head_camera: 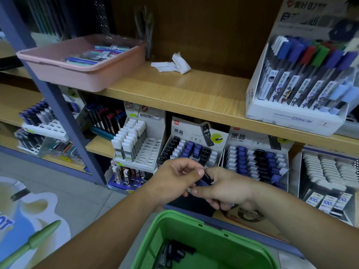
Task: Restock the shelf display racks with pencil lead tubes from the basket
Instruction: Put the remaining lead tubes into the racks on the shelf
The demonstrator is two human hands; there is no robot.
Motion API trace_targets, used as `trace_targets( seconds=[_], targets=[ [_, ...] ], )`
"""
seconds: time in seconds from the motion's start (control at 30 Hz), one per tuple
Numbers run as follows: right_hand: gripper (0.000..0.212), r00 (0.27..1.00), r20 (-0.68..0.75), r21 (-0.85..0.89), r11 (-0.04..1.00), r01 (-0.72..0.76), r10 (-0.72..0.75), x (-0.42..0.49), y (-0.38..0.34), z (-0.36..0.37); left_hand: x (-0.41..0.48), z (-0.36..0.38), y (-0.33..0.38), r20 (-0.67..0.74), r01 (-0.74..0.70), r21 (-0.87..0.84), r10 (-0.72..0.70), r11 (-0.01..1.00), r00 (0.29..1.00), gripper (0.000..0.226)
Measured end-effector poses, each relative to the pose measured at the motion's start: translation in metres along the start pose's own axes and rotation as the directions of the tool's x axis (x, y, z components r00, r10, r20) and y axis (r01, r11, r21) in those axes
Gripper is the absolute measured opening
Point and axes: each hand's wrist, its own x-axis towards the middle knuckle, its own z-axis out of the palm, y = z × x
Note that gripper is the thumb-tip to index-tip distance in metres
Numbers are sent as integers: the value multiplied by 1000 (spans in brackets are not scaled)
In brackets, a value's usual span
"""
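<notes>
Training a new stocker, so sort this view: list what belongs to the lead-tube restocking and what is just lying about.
Job: blue lead tube, pinched by left hand and right hand; green basket with spare tubes; HB 0.7 rack.
Lying about: pink tray; crumpled paper; floor decal.

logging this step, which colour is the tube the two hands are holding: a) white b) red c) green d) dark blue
d: the tube pinched between the left hand and the right hand is dark blue, held in front of the racks and above the green basket.
</notes>
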Motion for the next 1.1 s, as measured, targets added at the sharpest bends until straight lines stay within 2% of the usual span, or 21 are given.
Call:
trace_targets(
  seconds=[0.1,0.2,0.33,0.4,0.5,0.6,0.63,0.7,0.77,0.9,0.97,1.1],
  targets=[
    [20,999,39,67,998,12,-15,-5,2,-5,1,-1,3,-17,16,19,-15,1000,1000,11],
    [19,999,44,80,997,18,-22,-10,6,-8,3,-6,3,-146,71,-24,-74,997,986,14],
    [14,987,-162,255,966,50,-8,-12,9,-14,5,-14,-5,-310,71,-181,-125,981,943,8],
    [16,974,-227,354,931,87,-5,-13,8,-16,3,-14,-8,-302,79,-200,-138,977,943,11],
    [18,963,-270,410,905,114,1,-14,5,-10,-1,-7,-9,-253,86,-240,-147,967,956,9],
    [21,906,-422,433,885,173,29,-10,6,-3,-6,0,-8,-197,110,-284,-170,952,965,9],
    [22,870,-494,375,906,198,14,-8,6,-3,-7,1,-8,-186,129,-248,-178,960,966,9],
    [25,796,-596,116,970,213,-103,-5,8,-7,-7,1,-13,-192,186,-49,-192,981,962,7],
    [25,762,-608,-136,975,174,-221,1,10,-8,-9,-3,-21,-195,243,115,-218,963,956,9],
    [29,762,-577,-391,918,60,-295,18,20,2,-10,-8,-30,-178,287,121,-264,950,948,16],
    [30,752,-580,-452,892,24,-313,24,25,5,-9,-8,-29,-175,289,106,-268,951,947,16],
    [15,737,-571,-519,854,15,-360,29,27,8,-9,-9,-28,-167,288,84,-271,954,948,16]
  ],
)
